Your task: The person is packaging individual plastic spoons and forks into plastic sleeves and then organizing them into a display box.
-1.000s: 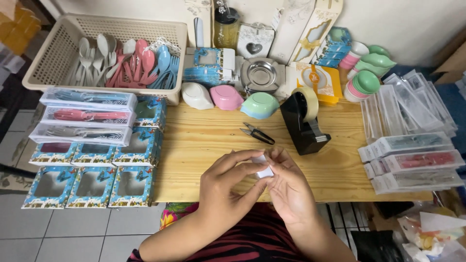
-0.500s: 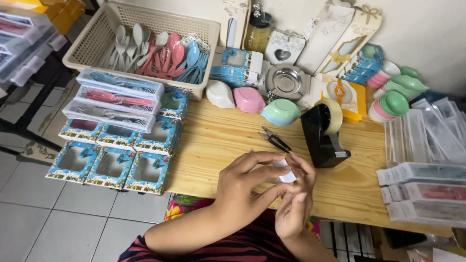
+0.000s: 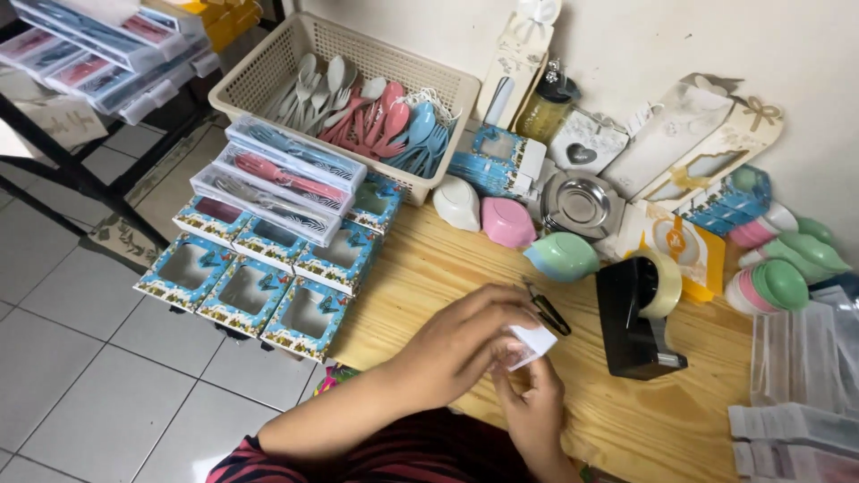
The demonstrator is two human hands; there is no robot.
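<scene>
Both hands pinch a small white card over the wooden table.

The left hand (image 3: 456,344) and right hand (image 3: 530,404) clamp the small white card (image 3: 530,342), perhaps a label, fingertips steadying it beside the black tape dispenser (image 3: 637,315) on the wooden table (image 3: 429,277).

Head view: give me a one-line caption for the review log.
Both hands, left hand and right hand, pinch a small white paper piece over a wooden table, beside scissors and a black tape dispenser.

blue windowed boxes (image 3: 240,284) table's left edge; clear flat packs (image 3: 279,179) stacked behind.
</scene>
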